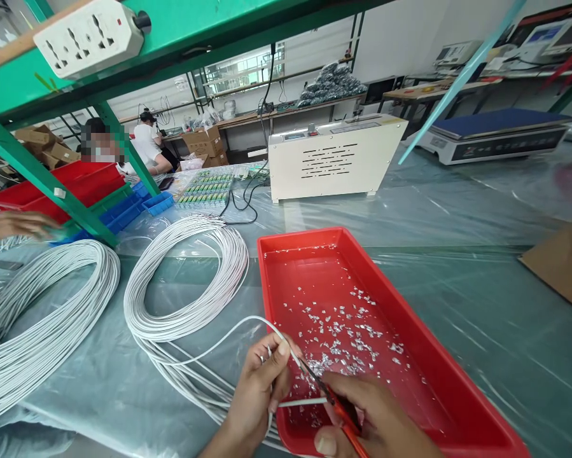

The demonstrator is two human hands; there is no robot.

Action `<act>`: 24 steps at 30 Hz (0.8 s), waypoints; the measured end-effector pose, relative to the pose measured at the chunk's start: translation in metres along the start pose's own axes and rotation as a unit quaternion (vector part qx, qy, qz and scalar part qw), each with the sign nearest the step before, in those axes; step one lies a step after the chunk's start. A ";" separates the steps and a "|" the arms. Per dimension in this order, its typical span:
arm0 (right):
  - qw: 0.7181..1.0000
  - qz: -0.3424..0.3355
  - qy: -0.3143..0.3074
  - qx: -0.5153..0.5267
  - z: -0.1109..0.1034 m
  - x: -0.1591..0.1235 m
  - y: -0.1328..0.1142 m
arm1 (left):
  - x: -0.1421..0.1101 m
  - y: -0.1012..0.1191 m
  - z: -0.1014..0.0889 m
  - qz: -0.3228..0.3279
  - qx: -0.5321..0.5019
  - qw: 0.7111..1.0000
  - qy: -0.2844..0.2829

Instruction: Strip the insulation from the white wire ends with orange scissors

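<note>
My left hand (259,388) pinches the end of a thin white wire (228,332) that runs back to a coil of white wires (190,280) on the table. My right hand (371,420) grips a small red-handled cutting tool (336,401) whose tip meets the wire beside my left thumb. Both hands hover over the near end of a red plastic tray (457,388) strewn with several tiny white and silver offcuts (347,331). Another short white wire piece (302,402) sticks out between my hands.
A second larger bundle of white wires (42,318) lies at the left. A cream machine box (333,156) stands behind the tray. Red and blue bins (99,191) sit under a green rack (51,184). Another person's hand (13,224) reaches in at far left. Cardboard (562,261) lies right.
</note>
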State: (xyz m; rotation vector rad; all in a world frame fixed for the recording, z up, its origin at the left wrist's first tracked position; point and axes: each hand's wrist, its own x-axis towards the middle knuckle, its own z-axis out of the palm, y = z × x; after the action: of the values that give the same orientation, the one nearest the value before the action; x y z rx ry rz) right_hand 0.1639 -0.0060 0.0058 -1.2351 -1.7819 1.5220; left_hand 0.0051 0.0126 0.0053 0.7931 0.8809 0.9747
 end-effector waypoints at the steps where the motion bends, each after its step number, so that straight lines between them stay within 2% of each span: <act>1: 0.999 -0.029 0.016 -0.031 -0.001 0.001 0.000 | 0.000 0.000 0.001 -0.001 0.003 1.000 0.003; 3: 0.993 -0.063 0.070 -0.074 -0.003 0.003 0.000 | -0.002 0.000 0.004 0.024 0.026 0.999 0.032; 5: 0.980 -0.081 0.153 -0.097 -0.004 0.005 0.000 | -0.004 0.001 0.007 0.078 0.084 0.991 0.070; 8: 0.958 -0.131 0.227 -0.115 -0.004 0.006 -0.001 | -0.009 0.002 0.011 0.131 0.172 0.973 0.082; 14: 0.934 -0.198 0.254 -0.152 -0.001 0.012 -0.004 | -0.012 -0.003 0.010 0.156 0.198 0.966 0.063; 18: 0.916 -0.217 0.286 -0.180 0.001 0.015 -0.005 | -0.011 -0.004 0.010 0.162 0.207 0.962 0.066; 24: 0.910 -0.229 0.294 -0.184 0.003 0.016 -0.001 | -0.013 -0.005 0.011 0.180 0.224 0.955 0.073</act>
State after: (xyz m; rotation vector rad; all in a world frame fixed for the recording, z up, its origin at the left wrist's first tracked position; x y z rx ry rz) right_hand 0.1536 0.0058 0.0030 -1.1600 -1.7917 0.4880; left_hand 0.0130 -0.0028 0.0085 1.3154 1.1303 1.1795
